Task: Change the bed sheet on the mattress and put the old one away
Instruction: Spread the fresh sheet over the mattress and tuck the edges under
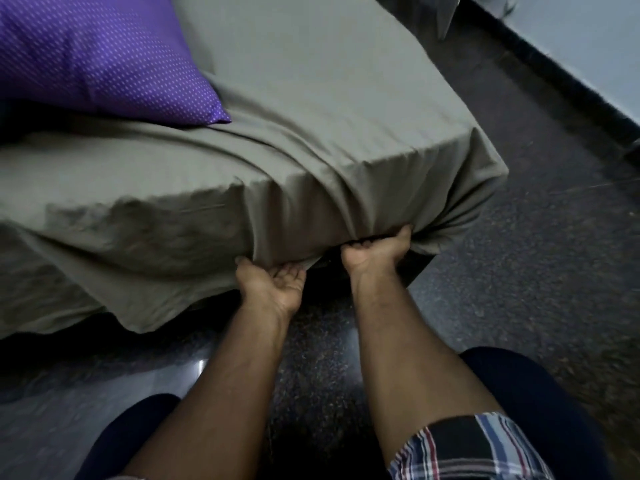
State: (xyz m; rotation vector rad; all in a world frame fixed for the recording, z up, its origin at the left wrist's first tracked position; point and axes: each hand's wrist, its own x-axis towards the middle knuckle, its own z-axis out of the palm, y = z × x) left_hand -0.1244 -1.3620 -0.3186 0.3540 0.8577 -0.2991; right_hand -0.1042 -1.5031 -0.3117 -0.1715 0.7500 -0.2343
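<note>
Two hands work at the near corner of the mattress (pixel 346 98), where the grey sheet (pixel 311 188) hangs over the edge. Its loose hem drops toward the floor (pixel 519 289) to the left of the fingers, while folds run up from them across the top of the bed. The left hand (pixel 273 285) lies palm up with its fingers pushed beneath the hem, mostly hidden by cloth, so how tightly they curl cannot be told. The right hand (pixel 381 252) is also palm up, just beside the left; its fingers reach under the mattress edge and cloth bunches around them, but whether they pinch it is unclear.

This looks like tucking the sheet under the corner, though it could equally be freeing it. To tuck well, I would draw the slack down first so the diagonal folds above the fingers flatten, then slide the cloth deep under with flat palms, finishing at the corner on the right.

Up and left of the fingers, well apart, a purple dotted pillow (pixel 97 53) rests on the sheet.
</note>
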